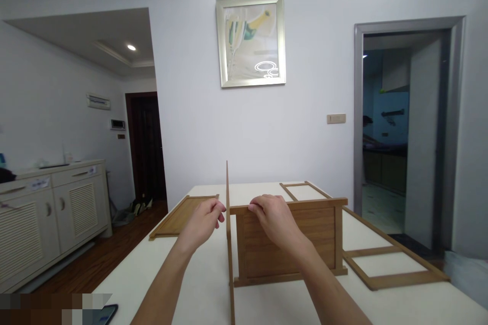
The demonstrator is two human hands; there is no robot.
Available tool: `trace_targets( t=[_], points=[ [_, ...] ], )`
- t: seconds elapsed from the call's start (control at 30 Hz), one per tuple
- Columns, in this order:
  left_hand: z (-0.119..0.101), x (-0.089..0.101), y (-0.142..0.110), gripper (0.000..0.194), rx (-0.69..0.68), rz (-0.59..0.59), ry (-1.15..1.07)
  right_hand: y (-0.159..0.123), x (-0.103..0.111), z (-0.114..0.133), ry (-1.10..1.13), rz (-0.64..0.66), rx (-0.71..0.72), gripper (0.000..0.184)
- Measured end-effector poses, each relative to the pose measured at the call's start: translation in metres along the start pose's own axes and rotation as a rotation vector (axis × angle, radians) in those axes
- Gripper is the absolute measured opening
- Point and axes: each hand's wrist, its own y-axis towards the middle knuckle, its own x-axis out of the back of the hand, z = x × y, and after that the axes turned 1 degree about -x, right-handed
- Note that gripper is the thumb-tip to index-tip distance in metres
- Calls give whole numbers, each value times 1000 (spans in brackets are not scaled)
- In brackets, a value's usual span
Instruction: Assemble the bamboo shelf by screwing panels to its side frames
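A brown wooden panel [290, 244] with a framed edge stands upright on the table. My right hand [276, 218] is closed over its top rail, the fingertips near the rail's left end. At that end a thin wooden frame piece [229, 254] stands on edge, seen almost edge-on, close against the rail. My left hand [204, 221] is on the other side of this piece, with curled fingers pinched together beside it at rail height. Whatever those fingers hold, if anything, is too small or hidden to make out.
Another wooden panel [183, 216] lies flat at the left of the white table [198, 284]. An open wooden frame [396, 282] lies along the right side, partly behind the standing panel. A phone [109, 314] rests at the near left edge. A wall stands behind the table.
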Motion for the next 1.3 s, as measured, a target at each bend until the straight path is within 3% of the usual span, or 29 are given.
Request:
trace_targets(
  t=[0.17, 0.43, 0.57, 0.83, 1.3],
  points=[
    [-2, -3, -1, 26, 53, 1, -45, -1, -1, 3, 2, -11, 14, 27],
    [-14, -3, -5, 21, 242, 80, -302, -1, -1, 3, -6, 11, 13, 27],
    [-14, -5, -5, 18, 261, 83, -386, -1, -1, 3, -6, 3, 18, 27],
    [-10, -7, -4, 9, 247, 31, -394, -1, -2, 0, 10, -13, 9, 27],
    [-1, -7, 0, 24, 230, 77, -200, -1, -4, -1, 9, -25, 23, 25]
  ],
)
